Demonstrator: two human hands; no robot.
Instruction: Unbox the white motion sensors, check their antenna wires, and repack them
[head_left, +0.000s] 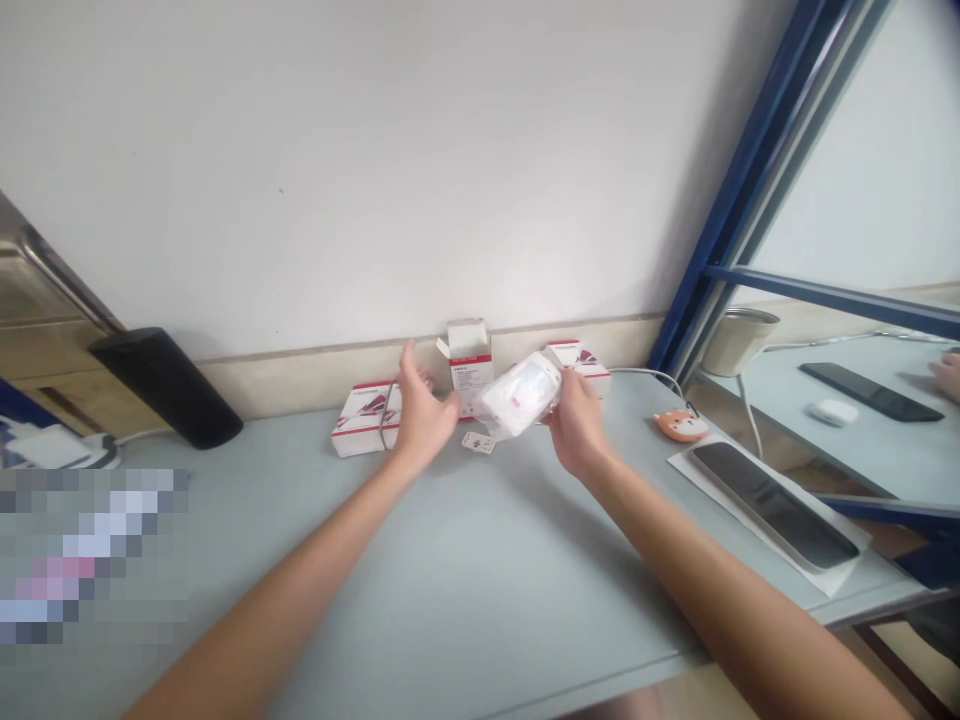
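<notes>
My right hand (581, 425) grips a white item in a clear plastic bag (517, 395) by its right end, tilted above the desk. What the item is, I cannot make out. My left hand (424, 405) is raised with thumb and fingers apart, holding nothing, just left of an upright white and red box (471, 375) whose top flap is up. Behind my left wrist lies a closed white and red box (360, 418). Another such box (585, 362) is partly covered by the bag and my right hand. A small printed card (478, 442) lies below the upright box.
On the right, a dark phone-like slab (772, 505) rests on white paper, with an orange animal-face case (681, 425) behind it. A black cylinder (169, 385) stands at left. A blue-framed mirror (832, 290) borders the grey desk (450, 580). A white cable (645, 372) runs along the wall.
</notes>
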